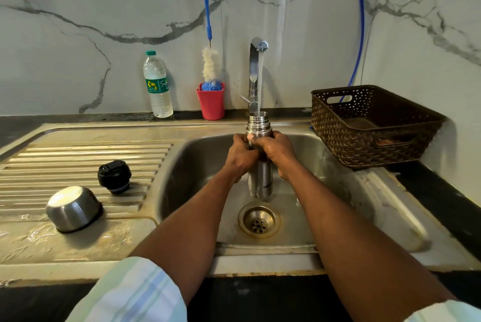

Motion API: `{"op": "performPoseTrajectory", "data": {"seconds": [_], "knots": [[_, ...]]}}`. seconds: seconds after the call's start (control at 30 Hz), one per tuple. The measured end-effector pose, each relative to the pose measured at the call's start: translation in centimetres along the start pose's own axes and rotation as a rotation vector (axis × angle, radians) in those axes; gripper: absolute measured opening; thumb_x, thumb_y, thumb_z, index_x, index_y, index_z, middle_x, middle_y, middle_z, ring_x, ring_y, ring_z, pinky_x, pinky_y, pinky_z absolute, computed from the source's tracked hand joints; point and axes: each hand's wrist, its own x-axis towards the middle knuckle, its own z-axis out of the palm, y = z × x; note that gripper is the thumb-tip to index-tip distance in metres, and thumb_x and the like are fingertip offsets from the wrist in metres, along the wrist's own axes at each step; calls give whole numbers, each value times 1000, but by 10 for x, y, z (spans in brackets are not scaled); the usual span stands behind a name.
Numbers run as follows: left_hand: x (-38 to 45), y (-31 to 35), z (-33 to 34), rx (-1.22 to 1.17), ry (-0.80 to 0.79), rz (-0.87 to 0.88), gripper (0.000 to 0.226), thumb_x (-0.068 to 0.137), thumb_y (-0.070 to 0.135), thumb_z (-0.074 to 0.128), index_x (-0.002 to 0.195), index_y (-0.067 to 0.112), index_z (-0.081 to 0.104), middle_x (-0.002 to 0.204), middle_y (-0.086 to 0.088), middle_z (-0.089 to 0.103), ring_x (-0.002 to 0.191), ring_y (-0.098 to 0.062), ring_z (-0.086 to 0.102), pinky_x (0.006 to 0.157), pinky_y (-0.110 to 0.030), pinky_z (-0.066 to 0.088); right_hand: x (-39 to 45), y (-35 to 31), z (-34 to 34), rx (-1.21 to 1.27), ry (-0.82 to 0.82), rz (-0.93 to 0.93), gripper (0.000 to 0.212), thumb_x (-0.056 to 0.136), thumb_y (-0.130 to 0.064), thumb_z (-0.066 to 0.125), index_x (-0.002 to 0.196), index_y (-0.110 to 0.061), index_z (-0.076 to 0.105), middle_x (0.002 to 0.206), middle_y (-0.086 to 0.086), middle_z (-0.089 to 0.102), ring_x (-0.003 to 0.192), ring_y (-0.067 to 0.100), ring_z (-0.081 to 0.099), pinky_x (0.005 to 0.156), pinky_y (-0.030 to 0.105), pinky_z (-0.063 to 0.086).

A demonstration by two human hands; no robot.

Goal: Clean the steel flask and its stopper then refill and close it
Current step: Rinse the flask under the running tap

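flask (260, 181): upright over sink (364, 191), I see tap (256, 61) water entering
L hand (240, 153): grips flask
R hand (277, 151): grips flask
stopper (114, 176): on drainboard (78, 155)

Middle of the steel flask (260, 181) body covered by the left hand (240, 153) and right hand (277, 151); fingertips on its far side not visible. Printed lettering on the flask partly readable only. Water level inside cannot be determined. Contents of the brown basket (374, 126) indistinct behind its weave. Blue hose (360, 22) cut off at top edge. Both sleeves cut off at bottom edge
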Motion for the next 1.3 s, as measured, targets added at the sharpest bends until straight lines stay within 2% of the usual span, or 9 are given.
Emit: {"op": "performPoseTrajectory", "data": {"seconds": [0.1,0.23,0.33,0.5,0.67,0.9,1.07,1.17,1.3], "knots": [[0,-1,0,-8,-9,5,56,84,7,70,127,15,35,103,-2,58,99,-20,62,82,-33,55,0,1,0,4,-7,-13,43,78,-23,78,117,-14,64,105,5,71,94,19,67,85,35,56],[2,-3,-1,-16,-16,4,52,84,4,69,120,19,34,104,-3,58,97,-18,62,81,-32,55,0,1,-1,25,-7,-12,42,78,-20,78,117,-12,64,103,5,71,91,18,67,77,30,55],[1,-2,-1,-2,-14,20,54,85,2,68,127,14,36,106,-4,58,94,-15,61,73,-24,52,2,2,-1,12,1,-1,48,74,-19,81,117,-13,62,104,4,71,92,18,67,85,36,56],[1,-1,-1,9,-11,24,54,85,0,67,129,11,38,108,-6,58,91,-13,60,68,-20,50,5,3,0,-2,11,12,56,71,-17,84,122,-14,59,108,4,70,96,20,66,91,41,55],[1,-2,-3,-45,-30,14,55,84,0,67,129,13,38,111,-9,60,98,-18,63,70,-21,51,7,4,0,-19,15,11,55,72,-20,83,121,-15,59,107,3,70,95,20,66,90,43,55],[-1,-2,-3,-49,-36,7,50,83,1,70,119,18,40,107,-8,61,90,-15,64,63,-21,51,6,5,0,-28,23,31,52,72,-19,83,119,-15,60,105,3,69,94,20,66,90,41,55],[0,-3,-3,-47,-49,-6,50,84,0,68,123,14,42,107,-10,62,89,-16,65,65,-24,54,4,3,0,-45,29,27,55,71,-18,84,119,-15,59,107,3,69,92,17,65,75,31,53],[3,-5,-5,-37,-62,-5,56,82,-2,69,128,12,41,110,-10,61,94,-18,65,69,-25,54,4,3,1,-70,39,23,60,66,-19,87,119,-14,58,107,4,69,94,19,66,83,38,57],[4,-5,-5,-19,-99,-8,56,79,-5,68,126,12,42,114,-14,63,101,-23,65,85,-38,58,2,1,1,-136,90,0,64,63,-21,88,118,-15,56,107,3,67,95,20,64,85,43,57]]}}
